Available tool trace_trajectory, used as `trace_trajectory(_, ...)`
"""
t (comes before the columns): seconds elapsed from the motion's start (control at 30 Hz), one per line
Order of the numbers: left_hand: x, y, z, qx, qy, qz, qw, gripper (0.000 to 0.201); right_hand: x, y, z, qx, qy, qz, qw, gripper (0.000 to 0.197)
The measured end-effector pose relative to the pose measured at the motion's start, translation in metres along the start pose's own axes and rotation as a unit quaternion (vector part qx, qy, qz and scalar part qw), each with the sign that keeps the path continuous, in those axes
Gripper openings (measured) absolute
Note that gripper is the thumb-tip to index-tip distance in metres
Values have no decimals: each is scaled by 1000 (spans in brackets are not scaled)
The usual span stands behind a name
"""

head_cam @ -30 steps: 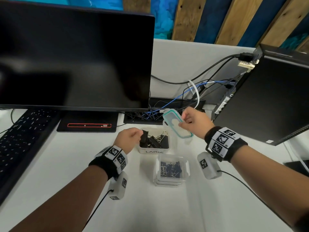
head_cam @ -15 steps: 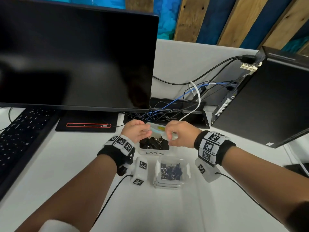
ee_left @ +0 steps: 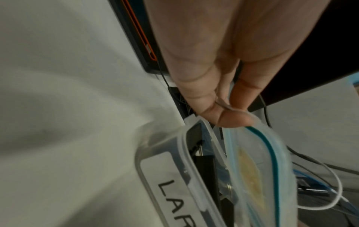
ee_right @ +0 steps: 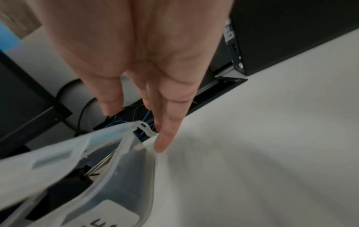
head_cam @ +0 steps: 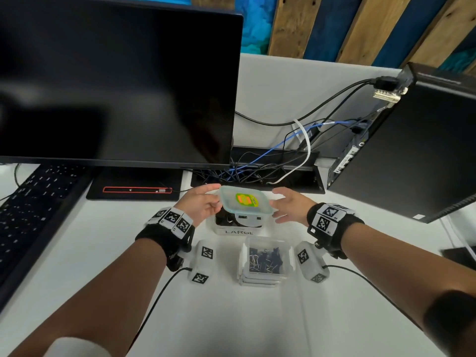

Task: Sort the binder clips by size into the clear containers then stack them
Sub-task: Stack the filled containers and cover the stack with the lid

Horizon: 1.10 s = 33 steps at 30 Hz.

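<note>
Left hand (head_cam: 203, 206) pinches the teal-sealed lid (head_cam: 244, 201) above the LARGE container (head_cam: 238, 231); right hand (head_cam: 289, 205), fingers straight, steadies its far edge. Lid sits tilted: level it, align corners, then press evenly.

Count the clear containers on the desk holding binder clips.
2: the LARGE-labelled container under the lid, and a nearer container atop what looks like stacked lids. Others may be hidden.
</note>
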State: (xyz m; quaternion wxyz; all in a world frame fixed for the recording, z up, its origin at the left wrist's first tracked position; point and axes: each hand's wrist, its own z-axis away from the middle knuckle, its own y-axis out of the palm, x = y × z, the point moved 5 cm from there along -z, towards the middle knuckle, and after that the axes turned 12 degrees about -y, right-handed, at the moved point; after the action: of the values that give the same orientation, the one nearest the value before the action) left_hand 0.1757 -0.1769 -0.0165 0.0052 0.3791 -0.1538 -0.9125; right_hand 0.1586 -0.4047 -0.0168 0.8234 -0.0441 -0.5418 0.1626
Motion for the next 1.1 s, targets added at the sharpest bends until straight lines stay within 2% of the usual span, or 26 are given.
trace_trajectory(0.07, 0, -1, 0, -5, 9, -36, 999, 41, -6, 3, 1, -1, 6, -48, 999, 52)
trace_trajectory(0.17, 0, -3, -2, -24, 21, -102, 994, 42, -10, 3, 3, -3, 3, -65, 998, 57)
trace_trajectory(0.3, 1, -8, -3, -83, 50, -168, 981, 43, -4, 9, 7, 31, -12, -21, 999, 43)
trace_trajectory(0.4, 3, -13, -3, -135, 61, -187, 971, 36, -1, 16, 9, 29, -13, 13, 999, 35)
trace_trajectory(0.47, 6, -14, -2, -153, 73, -234, 957, 34, -2, 18, 9, 29, -12, 32, 999, 34)
trace_trajectory(0.57, 12, -17, -1, -184, 82, -326, 923, 44, -3, 19, 9, 24, -10, 47, 999, 32)
trace_trajectory(0.63, 16, -19, 0, -195, 82, -342, 915, 49, -4, 17, 9, 13, -7, 52, 999, 32)
trace_trajectory(0.7, 19, -20, 0, -200, 82, -345, 913, 53, -3, 14, 8, 2, -8, 104, 995, 34)
trace_trajectory(0.77, 20, -21, -1, -219, 77, -350, 908, 56, 0, 8, 8, -15, -9, 199, 980, 38)
trace_trajectory(0.83, 18, -23, 1, -264, 77, -374, 886, 57, 4, 5, 10, -12, -3, 262, 965, 32)
trace_trajectory(0.9, 15, -24, 3, -296, 72, -399, 865, 52, 5, 7, 10, 11, 6, 273, 962, 24)
trace_trajectory(0.97, 15, -24, 2, -293, 57, -403, 865, 45, 8, 11, 8, 29, 3, 262, 965, 24)
trace_trajectory(1.1, 16, -24, -3, -269, 40, -352, 895, 38, 11, 18, -1, 50, 12, 310, 949, 32)
